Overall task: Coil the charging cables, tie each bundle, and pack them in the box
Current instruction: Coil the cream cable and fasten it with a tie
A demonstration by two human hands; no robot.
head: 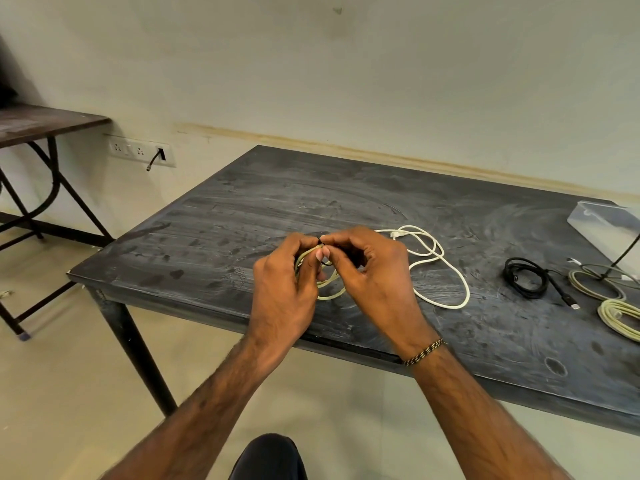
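Pale plaster wall (pixel 346 64) backs 1 dark scuffed table (pixel 277 202), with a second brown table (pixel 45 123) off to the left beside a white socket strip (pixel 140 150). Over the near edge of the dark table, 2 hands work together on 1 coiled beige cable (pixel 330 289). The left hand (pixel 282 289) has its fingers curled round the coil, gripping the loops. The right hand (pixel 375 275), with a braided bracelet (pixel 425 351) on its wrist, pinches a thin black tie (pixel 323 261) at the top of that bundle, fingertips meeting those of the left. Just behind the right hand lies 1 loose white cable (pixel 443 271), uncoiled on the tabletop. Further right sit 1 coiled black cable (pixel 526 277) and 2 more beige coils (pixel 595 282), (pixel 620 315), near each other. At the far right edge stands 1 clear plastic box (pixel 602 223), well apart from the hands
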